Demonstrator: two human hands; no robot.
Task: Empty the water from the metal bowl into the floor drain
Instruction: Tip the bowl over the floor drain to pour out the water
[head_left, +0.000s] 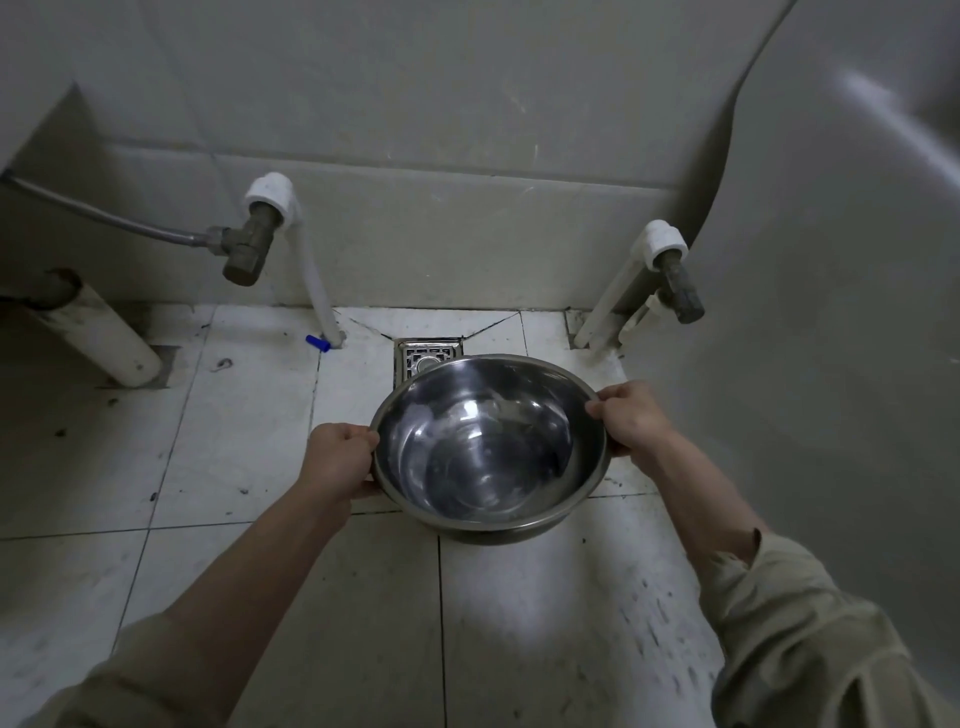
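Note:
A shiny metal bowl (488, 447) hangs above the tiled floor, held by both hands at its rim. My left hand (340, 460) grips the left rim and my right hand (631, 418) grips the right rim. Clear water lies in the bottom of the bowl, which is nearly level. The square metal floor drain (423, 354) sits in the floor just beyond the bowl's far edge, and the bowl hides its near part.
Two white pipes with metal valves (249, 244) (675, 283) come out of the tiled wall on either side of the drain. A thick white pipe (98, 338) lies at the left. A large white fixture (831, 260) fills the right side. A small blue cap (318, 343) lies by the left pipe's foot.

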